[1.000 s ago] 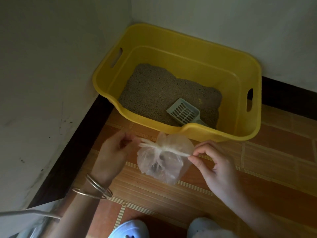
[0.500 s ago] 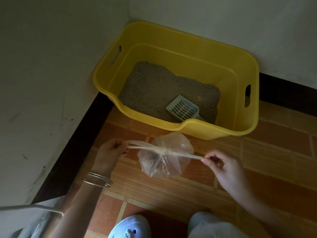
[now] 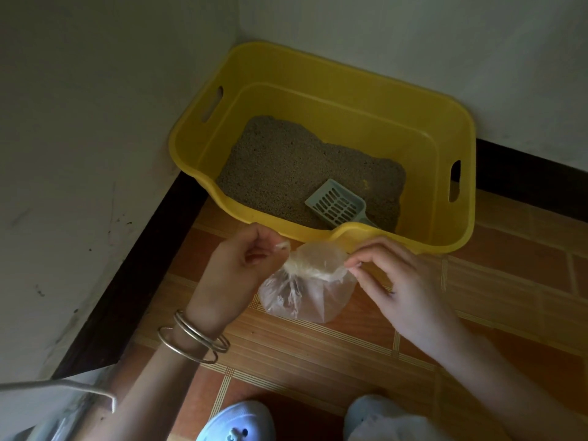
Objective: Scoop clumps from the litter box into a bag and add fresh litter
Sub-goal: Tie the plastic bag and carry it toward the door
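A small clear plastic bag [image 3: 307, 291] hangs in front of the yellow litter box [image 3: 359, 90], its neck gathered and twisted. My left hand [image 3: 235, 265] pinches one twisted end of the bag's top, and my right hand [image 3: 391, 275] pinches the other end close to the knot. Grey-brown litter [image 3: 286, 167] covers the box floor. A grey slotted scoop [image 3: 337, 206] lies in the litter at the front right, its handle against the box's front lip.
The box sits in a corner between two white walls with dark skirting [image 3: 133, 275]. Orange-brown floor tiles [image 3: 509, 281] stretch to the right. My white shoes [image 3: 238, 424] are at the bottom edge. A white wire piece [image 3: 63, 388] shows at lower left.
My hands, pulled wide apart half a second ago with the bag's ends stretched out, have come back together close to the bag's neck. The bag sits slightly higher, nearer the box lip.
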Tool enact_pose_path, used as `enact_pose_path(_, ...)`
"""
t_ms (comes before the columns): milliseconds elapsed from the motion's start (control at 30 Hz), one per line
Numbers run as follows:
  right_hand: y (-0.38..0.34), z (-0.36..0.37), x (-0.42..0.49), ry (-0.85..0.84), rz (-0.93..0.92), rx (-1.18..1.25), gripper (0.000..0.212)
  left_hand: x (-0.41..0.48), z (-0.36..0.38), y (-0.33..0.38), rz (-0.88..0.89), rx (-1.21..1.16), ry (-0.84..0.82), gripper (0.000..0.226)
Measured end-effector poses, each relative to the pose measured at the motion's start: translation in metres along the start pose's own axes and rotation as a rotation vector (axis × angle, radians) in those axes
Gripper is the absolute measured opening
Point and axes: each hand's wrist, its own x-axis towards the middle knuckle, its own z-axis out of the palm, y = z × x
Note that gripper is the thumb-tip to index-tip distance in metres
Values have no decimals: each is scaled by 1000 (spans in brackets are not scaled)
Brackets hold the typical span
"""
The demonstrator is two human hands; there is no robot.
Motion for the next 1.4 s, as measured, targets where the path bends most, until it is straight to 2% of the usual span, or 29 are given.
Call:
enact_pose_path(100, -3, 4, 11, -11, -26, -23, 13, 0, 1, -1, 29, 9, -30, 23)
enact_pose_path(300, -13, 12, 20, -19, 119, 305, 9, 1, 4, -3, 38, -20, -16, 23)
enact_pose_path(533, -5, 19, 28, -63, 93, 334, 17, -2, 8, -1, 162, 135, -69, 7)
enact_pose_path(667, -5, 21, 31, -94, 153, 414, 15, -4, 12, -2, 216, 185, -52, 15)
enact_pose_path(833, -4, 24, 31, -92, 131, 450, 16, -4, 8, -2, 258, 179, -64, 13)
enact_pose_path(1033, -7, 25, 33, -97, 106, 514, 18, -2, 4, 0, 193, 153, -191, 19)
enact_pose_path(1133, -7, 23, 32, -129, 185, 559, 29, -3, 4, -3, 170, 115, -230, 24)
enact_pose_path(1233, -9, 20, 30, -203, 209, 510, 24, -3, 5, -7, 158, 111, -271, 26)
enact_pose_path(1400, -8, 8, 31, -294, 134, 390, 13, -3, 5, -4, 214, 161, -296, 28)
